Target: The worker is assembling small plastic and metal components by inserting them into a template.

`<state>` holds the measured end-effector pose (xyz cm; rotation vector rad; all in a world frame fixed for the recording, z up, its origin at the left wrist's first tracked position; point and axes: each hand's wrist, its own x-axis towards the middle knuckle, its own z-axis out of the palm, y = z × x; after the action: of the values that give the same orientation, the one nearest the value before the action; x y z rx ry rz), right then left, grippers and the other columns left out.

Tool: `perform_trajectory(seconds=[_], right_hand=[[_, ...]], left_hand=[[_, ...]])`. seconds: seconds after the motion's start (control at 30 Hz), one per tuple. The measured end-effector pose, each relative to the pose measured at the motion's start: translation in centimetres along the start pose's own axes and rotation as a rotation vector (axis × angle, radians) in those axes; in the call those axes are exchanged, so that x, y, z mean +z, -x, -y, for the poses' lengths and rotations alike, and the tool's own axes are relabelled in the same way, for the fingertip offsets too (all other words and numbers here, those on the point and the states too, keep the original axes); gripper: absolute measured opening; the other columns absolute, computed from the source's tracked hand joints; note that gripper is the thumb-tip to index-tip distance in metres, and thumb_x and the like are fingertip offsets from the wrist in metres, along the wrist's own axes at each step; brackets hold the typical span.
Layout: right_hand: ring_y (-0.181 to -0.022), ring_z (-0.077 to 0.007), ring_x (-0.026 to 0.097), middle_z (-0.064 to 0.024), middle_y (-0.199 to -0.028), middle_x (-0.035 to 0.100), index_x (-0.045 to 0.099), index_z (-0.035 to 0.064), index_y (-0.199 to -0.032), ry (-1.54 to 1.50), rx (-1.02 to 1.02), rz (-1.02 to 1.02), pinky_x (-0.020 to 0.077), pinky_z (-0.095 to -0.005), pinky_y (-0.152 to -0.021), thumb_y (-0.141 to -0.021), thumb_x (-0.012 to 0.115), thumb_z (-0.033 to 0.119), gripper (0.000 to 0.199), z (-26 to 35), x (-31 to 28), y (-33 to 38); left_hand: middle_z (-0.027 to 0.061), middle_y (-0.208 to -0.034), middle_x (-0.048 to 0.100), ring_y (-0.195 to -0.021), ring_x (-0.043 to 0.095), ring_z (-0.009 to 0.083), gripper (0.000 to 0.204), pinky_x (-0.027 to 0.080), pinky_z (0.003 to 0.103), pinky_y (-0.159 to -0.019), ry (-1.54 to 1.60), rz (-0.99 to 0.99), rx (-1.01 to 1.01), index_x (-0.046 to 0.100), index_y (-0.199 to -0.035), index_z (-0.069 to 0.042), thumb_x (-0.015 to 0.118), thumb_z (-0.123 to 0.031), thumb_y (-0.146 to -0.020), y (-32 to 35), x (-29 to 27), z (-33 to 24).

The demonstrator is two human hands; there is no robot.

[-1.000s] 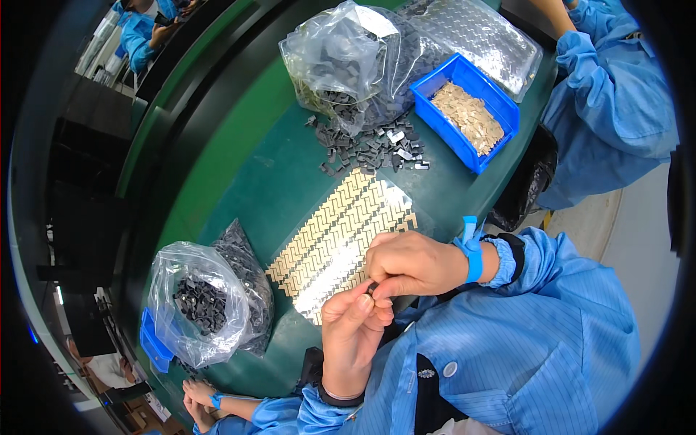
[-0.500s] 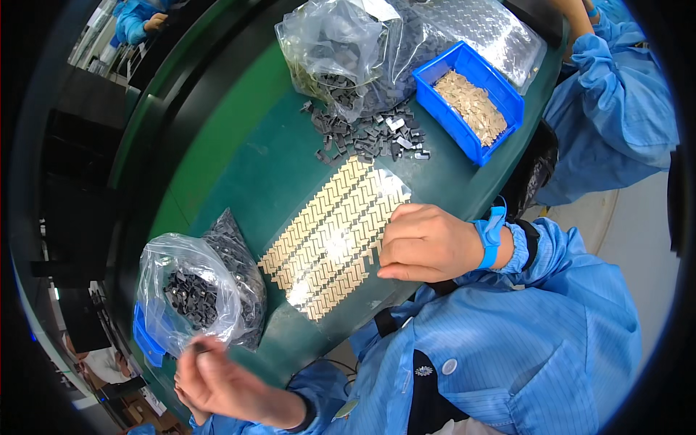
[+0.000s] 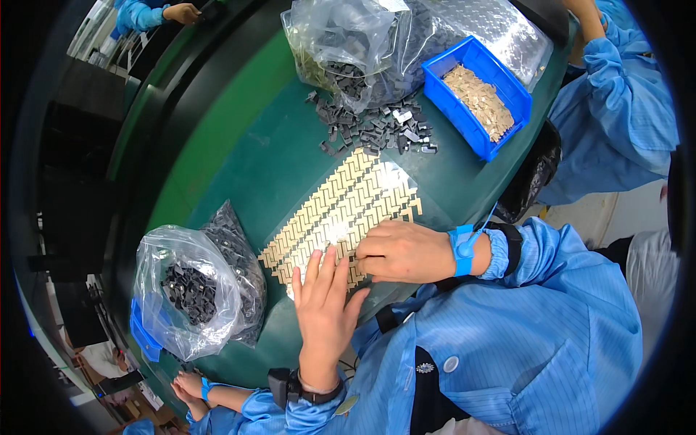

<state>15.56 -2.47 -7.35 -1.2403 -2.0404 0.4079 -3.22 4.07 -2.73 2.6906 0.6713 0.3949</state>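
Note:
A clear sheet (image 3: 341, 217) carries slanting rows of small tan pieces in a zigzag pattern and lies on the green table. My left hand (image 3: 322, 308) rests on its near edge, open, with fingers stretched out over the pieces. Beside it my right hand (image 3: 406, 250), a blue strap round the wrist, bends its fingers down onto the sheet's near right part. Those fingers are closed, and whatever they hold is hidden beneath them. Past the sheet's far end lies a loose pile of small black parts (image 3: 373, 130), a few of them shiny.
An opened clear bag (image 3: 190, 290) of black parts stands at left, with a blue bin (image 3: 145, 333) behind it. Farther back sit another bag (image 3: 341, 43) of parts and a blue bin (image 3: 453, 101) of tan pieces. Co-workers' hands (image 3: 190, 386) and sleeves (image 3: 616, 116) show around the table.
My left hand has moved from beside the left bag, where it pinched a small dark part, onto the sheet and opened. My right hand has shifted left along the sheet.

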Motion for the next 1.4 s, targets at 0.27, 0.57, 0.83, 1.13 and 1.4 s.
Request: perform_trajectory(seconds=[0.27, 0.57, 0.83, 1.13, 1.4], right_hand=[[-0.08, -0.0225, 0.054, -0.0071, -0.081, 0.05, 0.055, 0.0034, -0.073, 0.041, -0.038, -0.05, 0.0442, -0.0355, -0.07, -0.072, 0.055, 0.013, 0.01, -0.7, 0.3, -0.4], [-0.073, -0.0253, 0.056, -0.0089, -0.08, 0.052, 0.057, 0.0018, -0.076, -0.094, -0.009, -0.037, 0.046, -0.0366, -0.066, -0.071, 0.059, 0.014, 0.013, -0.7, -0.2, -1.0], [-0.081, -0.0241, 0.055, -0.0067, -0.087, 0.057, 0.057, 0.0045, -0.077, -0.077, 0.009, -0.3, 0.0424, -0.0344, -0.07, -0.076, 0.06, 0.013, 0.009, -0.1, -1.4, -0.5], [-0.081, -0.0214, 0.054, -0.0027, -0.089, 0.056, 0.059, 0.0078, -0.082, -0.129, -0.161, -0.346, 0.0422, -0.0325, -0.072, -0.075, 0.06, 0.013, 0.009, 1.5, -4.3, -0.2], [-0.087, -0.0216, 0.054, -0.002, -0.091, 0.056, 0.06, 0.009, -0.089, -0.202, -0.316, -0.33, 0.0423, -0.0329, -0.073, -0.072, 0.06, 0.014, 0.017, 3.2, -5.0, -0.7]], left_hand=[[0.0063, -0.124, 0.053, -0.12, 0.045, 0.0261, 0.048, 0.011, 0.057, -0.104, -0.069, 0.108, -0.077, 0.061, -0.11, -0.007, 0.074, -0.019, -0.065, -0.5, 1.5, 0.5], [0.0068, -0.12, 0.056, -0.117, 0.048, 0.0263, 0.042, 0.008, 0.058, -0.104, -0.067, 0.082, -0.088, 0.063, -0.104, -0.008, 0.075, -0.017, -0.065, -0.8, 1.3, 0.3], [0.0067, -0.121, 0.053, -0.118, 0.045, 0.026, 0.044, 0.009, 0.057, -0.104, 0.036, 0.094, -0.159, 0.063, -0.1, -0.007, 0.076, -0.014, -0.059, -1.2, 1.0, -0.1], [0.0142, -0.116, 0.048, -0.109, 0.046, 0.0293, 0.034, 0.025, 0.046, -0.098, 0.196, -0.078, -0.11, 0.062, -0.098, -0.005, 0.065, -0.014, -0.066, -1.3, 0.5, -0.6], [0.0219, -0.08, 0.063, -0.063, 0.06, 0.0221, 0.028, 0.047, 0.03, -0.058, 1.928, 0.322, -0.415, 0.059, -0.098, 0.011, 0.053, -0.009, -0.08, -0.3, -1.1, -1.3]])
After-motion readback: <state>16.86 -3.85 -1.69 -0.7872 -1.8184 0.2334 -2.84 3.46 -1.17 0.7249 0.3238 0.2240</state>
